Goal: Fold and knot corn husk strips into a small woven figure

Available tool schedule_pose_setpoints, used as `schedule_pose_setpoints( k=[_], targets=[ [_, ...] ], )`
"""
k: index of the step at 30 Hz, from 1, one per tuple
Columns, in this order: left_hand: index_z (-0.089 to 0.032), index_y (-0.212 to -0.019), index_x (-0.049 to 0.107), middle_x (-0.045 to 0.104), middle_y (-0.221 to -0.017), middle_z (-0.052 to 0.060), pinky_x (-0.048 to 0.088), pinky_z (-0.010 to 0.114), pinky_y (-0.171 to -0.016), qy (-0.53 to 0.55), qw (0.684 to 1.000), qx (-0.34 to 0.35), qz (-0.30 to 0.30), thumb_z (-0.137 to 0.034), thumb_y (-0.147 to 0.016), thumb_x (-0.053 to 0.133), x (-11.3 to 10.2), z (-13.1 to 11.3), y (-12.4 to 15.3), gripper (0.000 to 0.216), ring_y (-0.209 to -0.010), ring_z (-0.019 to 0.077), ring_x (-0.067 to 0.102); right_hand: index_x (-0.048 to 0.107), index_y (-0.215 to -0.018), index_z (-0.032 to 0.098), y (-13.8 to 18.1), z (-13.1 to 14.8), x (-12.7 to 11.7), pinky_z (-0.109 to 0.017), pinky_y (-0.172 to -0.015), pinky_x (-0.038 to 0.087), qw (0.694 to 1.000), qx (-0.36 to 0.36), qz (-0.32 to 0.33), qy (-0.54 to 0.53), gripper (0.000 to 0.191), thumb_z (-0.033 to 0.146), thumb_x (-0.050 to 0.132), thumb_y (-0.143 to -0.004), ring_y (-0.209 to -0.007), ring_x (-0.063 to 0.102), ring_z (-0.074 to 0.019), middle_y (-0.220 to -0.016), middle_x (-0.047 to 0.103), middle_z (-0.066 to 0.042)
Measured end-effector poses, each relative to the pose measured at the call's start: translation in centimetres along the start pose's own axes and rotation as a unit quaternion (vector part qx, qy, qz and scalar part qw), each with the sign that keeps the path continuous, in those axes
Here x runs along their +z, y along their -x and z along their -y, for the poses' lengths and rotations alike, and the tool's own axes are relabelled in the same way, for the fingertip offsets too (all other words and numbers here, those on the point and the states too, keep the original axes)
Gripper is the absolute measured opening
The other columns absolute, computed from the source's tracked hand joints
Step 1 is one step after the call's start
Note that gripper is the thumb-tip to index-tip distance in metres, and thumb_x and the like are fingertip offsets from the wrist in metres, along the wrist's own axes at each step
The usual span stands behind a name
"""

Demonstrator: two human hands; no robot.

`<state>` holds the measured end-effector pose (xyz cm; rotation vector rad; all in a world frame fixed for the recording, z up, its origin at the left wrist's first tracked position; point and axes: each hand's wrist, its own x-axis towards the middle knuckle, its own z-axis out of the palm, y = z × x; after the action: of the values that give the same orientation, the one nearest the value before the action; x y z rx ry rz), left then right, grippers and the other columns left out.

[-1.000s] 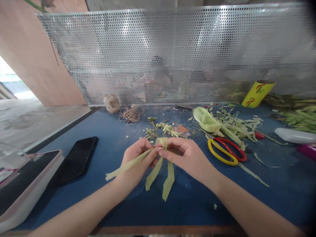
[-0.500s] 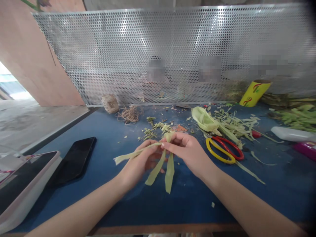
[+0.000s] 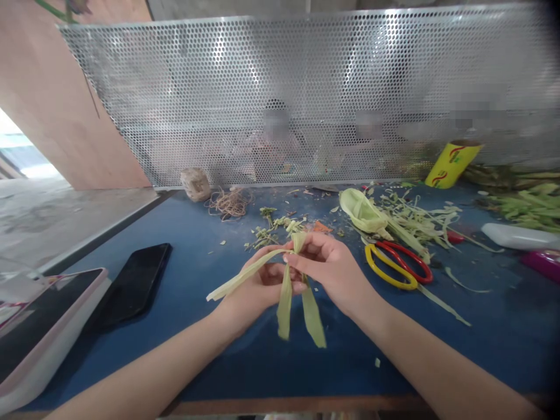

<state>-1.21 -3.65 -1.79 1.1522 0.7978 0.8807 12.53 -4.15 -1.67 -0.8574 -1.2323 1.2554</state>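
Head view: two bare hands meet above the middle of a blue bench (image 3: 196, 373), working on a bundle of pale green strips (image 3: 284, 306). The right hand (image 3: 328, 262) pinches the strips between thumb and fingers where they gather at the top. The left hand (image 3: 262, 277) is loosely curled just beside it, its thumb stretched out behind a hanging strip; whether it grips any part cannot be told. One strip trails leftward over the left hand, and two more dangle downward, clear of the bench surface. Left of the hands lies a black phone (image 3: 137, 280), near a pale, pink-edged object (image 3: 56, 356). Beyond the hands are small green scraps (image 3: 266, 236) and a tangle of brown twine (image 3: 230, 202). To the right, scissors with yellow and red handles (image 3: 391, 266) lie below a cupped green husk (image 3: 362, 211) and a heap of shredded strips (image 3: 420, 213). Farther right, a yellow tube (image 3: 452, 165) leans before a perforated metal screen (image 3: 196, 87), through which people show dimly.
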Motion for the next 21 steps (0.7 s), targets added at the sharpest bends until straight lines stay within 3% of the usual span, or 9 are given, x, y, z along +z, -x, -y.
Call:
schedule_pose_setpoints(
  k=[5, 11, 16, 21],
  targets=[
    [-0.019, -0.100, 0.049, 0.063, -0.058, -0.004, 0.050, 0.022, -0.054, 0.002, 0.999, -0.032, -0.027, -0.009, -0.054, 0.076, 0.3, -0.2, 0.1, 0.055, -0.054, 0.0114, 0.060, 0.061, -0.075, 0.017, 0.1, 0.0, 0.3, -0.019, -0.052, 0.048, 1.000, 0.019, 0.004, -0.021, 0.012, 0.021, 0.068, -0.066, -0.054, 0.058, -0.0084, -0.061, 0.061, 0.003],
    [-0.016, -0.115, 0.045, 0.062, -0.056, -0.004, 0.043, 0.018, -0.040, -0.012, 1.000, -0.012, -0.022, -0.013, -0.052, 0.077, 0.3, -0.2, 0.2, 0.070, -0.039, 0.0067, 0.049, 0.062, -0.075, 0.018, 0.1, 0.0, 0.5, -0.018, -0.050, 0.047, 0.999, 0.026, 0.023, -0.029, 0.011, 0.020, 0.067, -0.066, -0.056, 0.059, -0.0086, -0.064, 0.063, 0.003],
    [-0.017, -0.115, 0.045, 0.066, -0.063, -0.001, 0.049, 0.023, -0.062, -0.001, 1.000, -0.009, -0.015, -0.009, -0.049, 0.078, -0.3, 0.7, -0.1, 0.074, -0.062, 0.0132, 0.062, 0.061, -0.071, 0.016, 0.2, 0.0, 0.6, -0.019, -0.052, 0.046, 1.000, 0.026, 0.007, -0.008, 0.011, 0.021, 0.069, -0.064, -0.050, 0.054, -0.0068, -0.058, 0.059, 0.004],
    [-0.016, -0.111, 0.047, 0.063, -0.058, -0.003, 0.048, 0.022, -0.059, -0.005, 1.000, -0.003, -0.009, -0.011, -0.049, 0.079, -0.8, 1.6, -0.4, 0.070, -0.056, 0.0123, 0.061, 0.061, -0.069, 0.016, 0.2, 0.0, 0.5, -0.020, -0.052, 0.047, 0.999, 0.031, 0.010, -0.019, 0.014, 0.026, 0.070, -0.063, -0.050, 0.055, -0.0077, -0.059, 0.060, 0.003]
  ],
)
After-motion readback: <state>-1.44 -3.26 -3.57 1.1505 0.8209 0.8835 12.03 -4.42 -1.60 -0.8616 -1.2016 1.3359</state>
